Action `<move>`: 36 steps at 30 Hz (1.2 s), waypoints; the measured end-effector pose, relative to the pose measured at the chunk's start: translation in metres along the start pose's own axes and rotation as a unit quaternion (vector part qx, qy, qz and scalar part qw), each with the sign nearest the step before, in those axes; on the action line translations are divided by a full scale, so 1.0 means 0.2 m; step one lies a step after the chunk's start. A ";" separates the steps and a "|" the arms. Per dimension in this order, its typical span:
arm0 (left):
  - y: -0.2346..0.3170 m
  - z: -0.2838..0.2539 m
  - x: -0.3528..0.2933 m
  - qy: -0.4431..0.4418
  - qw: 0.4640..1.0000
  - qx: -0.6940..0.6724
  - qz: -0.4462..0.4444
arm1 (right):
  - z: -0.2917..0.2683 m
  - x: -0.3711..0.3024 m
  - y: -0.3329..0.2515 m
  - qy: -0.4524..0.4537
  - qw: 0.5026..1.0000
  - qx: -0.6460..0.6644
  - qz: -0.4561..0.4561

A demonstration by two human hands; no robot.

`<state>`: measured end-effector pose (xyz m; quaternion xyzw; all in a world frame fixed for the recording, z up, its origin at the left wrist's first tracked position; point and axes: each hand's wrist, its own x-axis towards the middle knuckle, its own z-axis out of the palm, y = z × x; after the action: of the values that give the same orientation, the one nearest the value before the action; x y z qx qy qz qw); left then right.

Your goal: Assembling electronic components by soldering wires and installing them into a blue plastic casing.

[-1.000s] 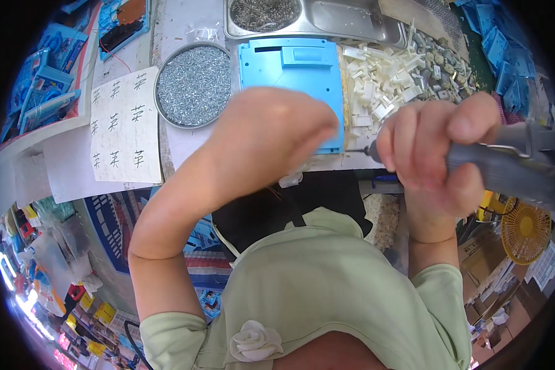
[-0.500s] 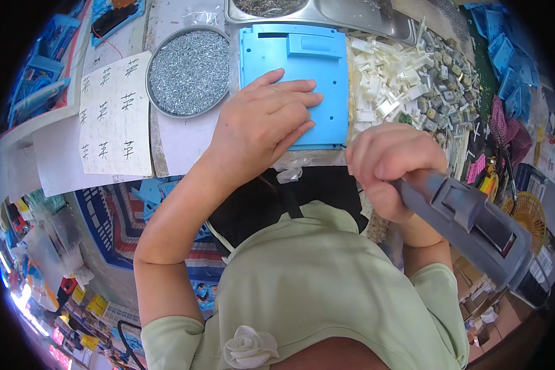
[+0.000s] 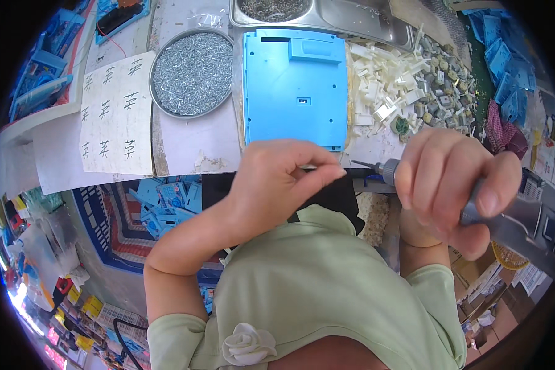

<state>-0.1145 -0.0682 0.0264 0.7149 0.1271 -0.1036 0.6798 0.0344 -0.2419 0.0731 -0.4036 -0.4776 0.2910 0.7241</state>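
Note:
A blue plastic housing (image 3: pixel 290 120) with small holes lies flat on the table in front of me. Just past its near edge is my left hand (image 3: pixel 283 179), thumb and fingertips pinched together; anything between them is too small to make out. My right hand (image 3: pixel 453 182) is wrapped round a grey electric screwdriver (image 3: pixel 527 225), held off the table at the right. Its thin bit points left, toward my left fingertips and apart from the housing. A round tray (image 3: pixel 155 102) full of small silvery screws stands left of the housing.
White plastic parts (image 3: pixel 382 92) and grey metal-like pieces (image 3: pixel 447 89) are heaped right of the housing. A steel tray (image 3: pixel 345 13) lies behind. A sheet with handwriting (image 3: pixel 117 123) is at the left. A blue basket (image 3: pixel 95 216) below the table holds blue parts.
My left hand has left the housing and drawn back toward me, its fingers now pinched. The screwdriver has come away from the housing's near right corner, swinging to the right with its bit now showing.

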 end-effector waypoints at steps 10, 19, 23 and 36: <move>-0.09 0.11 0.00 0.001 0.987 -0.160 -0.030 | 0.02 0.00 -0.01 -0.036 0.999 0.028 -0.002; -0.12 0.10 0.03 0.122 0.927 0.180 0.307 | 0.03 -0.01 0.00 -0.003 0.999 0.052 -0.003; -0.12 0.08 0.04 0.115 0.903 0.228 0.345 | 0.03 -0.02 0.01 -0.009 0.998 0.060 0.014; -0.15 -0.26 0.24 0.146 0.817 0.421 0.367 | 0.05 -0.14 0.12 0.116 0.993 0.016 0.020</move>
<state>-0.0797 -0.0124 -0.0149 0.9317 -0.1029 0.2154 0.2737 0.0135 -0.2497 0.0408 -0.4322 -0.3776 0.2641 0.7751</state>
